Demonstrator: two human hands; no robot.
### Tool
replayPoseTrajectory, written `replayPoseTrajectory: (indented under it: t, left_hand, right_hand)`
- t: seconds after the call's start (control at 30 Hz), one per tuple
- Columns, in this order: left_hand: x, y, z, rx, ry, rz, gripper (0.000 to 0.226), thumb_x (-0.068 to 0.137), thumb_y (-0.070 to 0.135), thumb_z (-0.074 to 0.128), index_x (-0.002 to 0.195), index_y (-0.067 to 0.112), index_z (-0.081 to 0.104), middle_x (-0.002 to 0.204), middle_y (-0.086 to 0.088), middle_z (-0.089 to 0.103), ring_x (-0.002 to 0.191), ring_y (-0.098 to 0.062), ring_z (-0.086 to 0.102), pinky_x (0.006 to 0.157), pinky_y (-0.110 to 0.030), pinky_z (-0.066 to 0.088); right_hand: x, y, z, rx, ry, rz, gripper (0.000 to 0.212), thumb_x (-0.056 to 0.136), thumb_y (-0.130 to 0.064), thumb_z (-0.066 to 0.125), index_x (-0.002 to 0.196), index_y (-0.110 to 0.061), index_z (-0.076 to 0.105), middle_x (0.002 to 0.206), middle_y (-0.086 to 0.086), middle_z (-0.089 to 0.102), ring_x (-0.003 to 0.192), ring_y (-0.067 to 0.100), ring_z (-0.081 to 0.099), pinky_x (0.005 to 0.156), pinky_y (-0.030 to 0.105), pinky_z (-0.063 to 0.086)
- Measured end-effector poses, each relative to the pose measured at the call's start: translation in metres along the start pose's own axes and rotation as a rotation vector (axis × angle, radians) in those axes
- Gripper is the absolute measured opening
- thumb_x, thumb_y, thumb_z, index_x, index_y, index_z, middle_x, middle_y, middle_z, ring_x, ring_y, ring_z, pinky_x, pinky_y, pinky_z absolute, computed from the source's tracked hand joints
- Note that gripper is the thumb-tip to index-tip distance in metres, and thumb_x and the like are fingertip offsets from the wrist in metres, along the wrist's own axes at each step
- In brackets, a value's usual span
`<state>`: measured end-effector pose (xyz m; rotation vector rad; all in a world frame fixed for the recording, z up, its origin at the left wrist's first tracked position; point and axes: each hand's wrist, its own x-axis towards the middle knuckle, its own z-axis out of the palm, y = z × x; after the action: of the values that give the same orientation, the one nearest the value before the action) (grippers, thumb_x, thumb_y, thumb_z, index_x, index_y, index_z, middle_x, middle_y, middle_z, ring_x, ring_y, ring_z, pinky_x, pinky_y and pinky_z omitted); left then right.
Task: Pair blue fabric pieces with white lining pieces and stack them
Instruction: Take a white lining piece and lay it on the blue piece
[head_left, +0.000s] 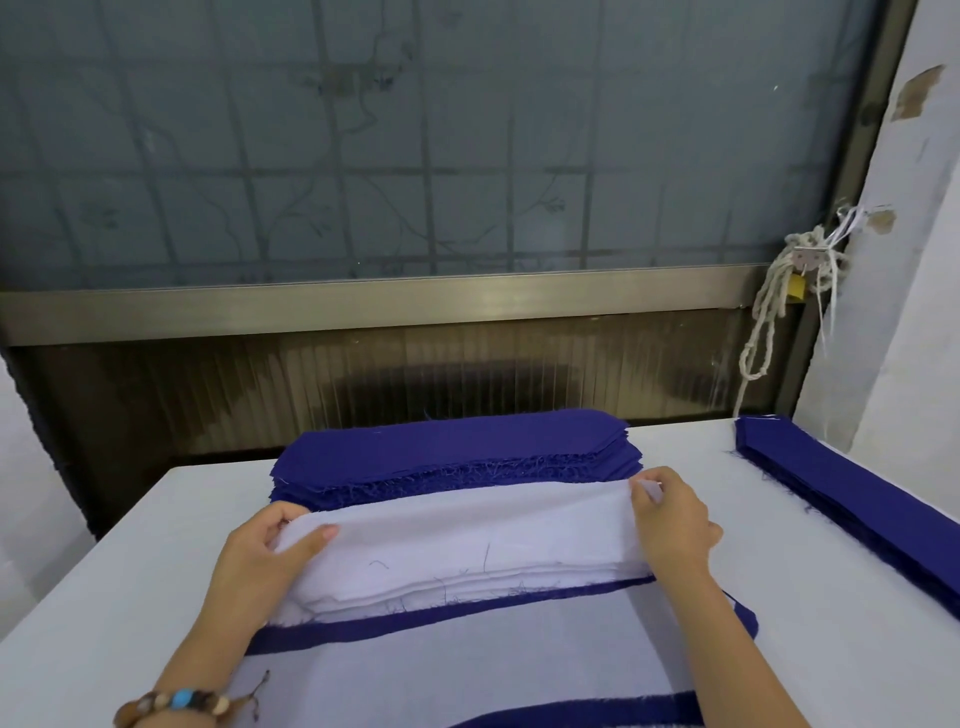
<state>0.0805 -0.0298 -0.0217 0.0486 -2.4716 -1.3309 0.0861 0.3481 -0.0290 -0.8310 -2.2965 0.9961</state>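
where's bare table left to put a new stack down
Bare table lies left of the left hand and blue stack; another patch runs between the right hand and the blue strips. The middle is crowded with white lining.

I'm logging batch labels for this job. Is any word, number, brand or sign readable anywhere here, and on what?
No readable text anywhere in this view.
On the blue fabric stack and the white lining pieces: plain cloth, no print or marks.
On the small pale tag tied into the cord bundle: too small to tell whether it bears writing.
On the bracelet: beads only, no letters.
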Motion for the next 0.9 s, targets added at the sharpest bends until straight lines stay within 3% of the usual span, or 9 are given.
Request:
replayPoseTrajectory:
  t: [0.17,0.23,0.43,0.57,0.8,0.9]
  left_hand:
    - [0.002,0.006,0.0,-0.103,0.103,-0.199,0.035,0.086,0.034,0.069,0.113,0.018,0.054,0.106,-0.005,0.059,0.099,-0.028,0.057,0.087,-0.041,0.048]
    - [0.002,0.007,0.0,-0.174,0.153,-0.236,0.034,0.087,0.033,0.068,0.114,0.017,0.054,0.109,-0.009,0.061,0.099,-0.031,0.059,0.093,-0.045,0.048]
    - [-0.005,0.004,0.003,-0.255,0.242,-0.176,0.018,0.093,0.029,0.061,0.097,0.012,0.066,0.087,-0.01,0.067,0.089,-0.031,0.059,0.089,-0.042,0.046]
    - [-0.005,0.004,0.006,-0.314,0.304,-0.195,0.024,0.094,0.031,0.058,0.081,0.012,0.066,0.076,-0.008,0.066,0.076,-0.027,0.06,0.081,-0.036,0.044]
    - [-0.002,0.004,0.01,-0.209,0.334,-0.25,0.021,0.098,0.016,0.053,0.108,0.004,0.066,0.085,-0.008,0.063,0.071,-0.02,0.055,0.083,-0.036,0.044]
    - [0.001,0.011,0.007,-0.215,0.306,-0.294,0.019,0.097,0.012,0.055,0.107,0.002,0.066,0.08,-0.011,0.062,0.069,-0.023,0.056,0.079,-0.034,0.045]
  right_hand:
    - [0.001,0.004,0.002,0.12,0.071,-0.007,0.015,0.099,-0.023,0.046,0.108,-0.016,0.056,0.09,0.003,0.055,0.083,0.02,0.048,0.09,0.039,0.038]
    - [0.0,0.005,0.002,0.259,0.088,-0.011,0.013,0.098,-0.022,0.05,0.106,-0.015,0.057,0.093,0.004,0.057,0.084,0.02,0.05,0.08,0.034,0.042]
    - [-0.001,0.007,0.005,0.373,0.099,-0.068,0.002,0.095,-0.018,0.057,0.093,-0.017,0.058,0.089,-0.001,0.06,0.081,0.017,0.053,0.075,0.029,0.038]
    - [-0.001,0.007,0.006,0.386,0.11,-0.069,0.003,0.095,-0.017,0.059,0.092,-0.017,0.059,0.087,-0.002,0.059,0.08,0.016,0.053,0.075,0.028,0.039]
    - [0.0,0.007,0.003,0.419,0.065,-0.054,0.005,0.095,-0.017,0.057,0.094,-0.015,0.061,0.086,-0.002,0.059,0.076,0.011,0.052,0.075,0.024,0.037]
    - [0.003,0.007,-0.01,0.401,0.027,-0.09,0.007,0.094,-0.017,0.058,0.088,-0.017,0.061,0.081,-0.007,0.059,0.073,0.009,0.051,0.065,0.019,0.036]
